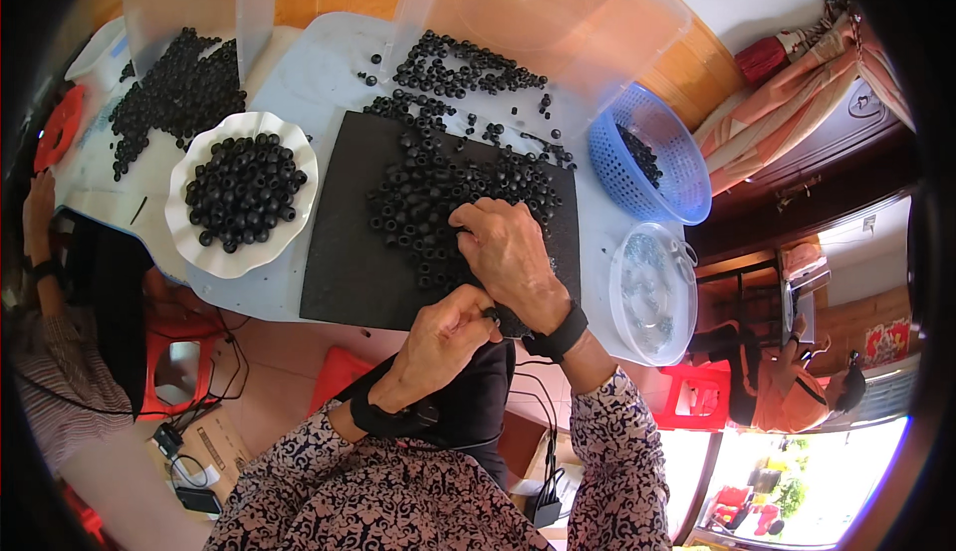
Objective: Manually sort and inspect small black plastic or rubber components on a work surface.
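Note:
Many black beads [418,198] lie in a loose heap on a dark square mat [339,262] in front of me. My left hand [435,344] is closed in a pinch at the mat's near edge, with a small black bead [491,313] at its fingertips. Just above it, my right hand [506,257] rests at the near right side of the heap with its fingers curled down. Whatever those fingers may hold is hidden beneath them. To the left of the mat stands a white scalloped bowl [184,222] filled with black beads.
Clear plastic bins [538,13] lie tipped at the back, with beads spilling out. On the right are a blue basket [607,143] holding some beads and a clear round tub [652,297]. A co-worker's hand [40,208] shows at far left; another person [787,392] sits at right.

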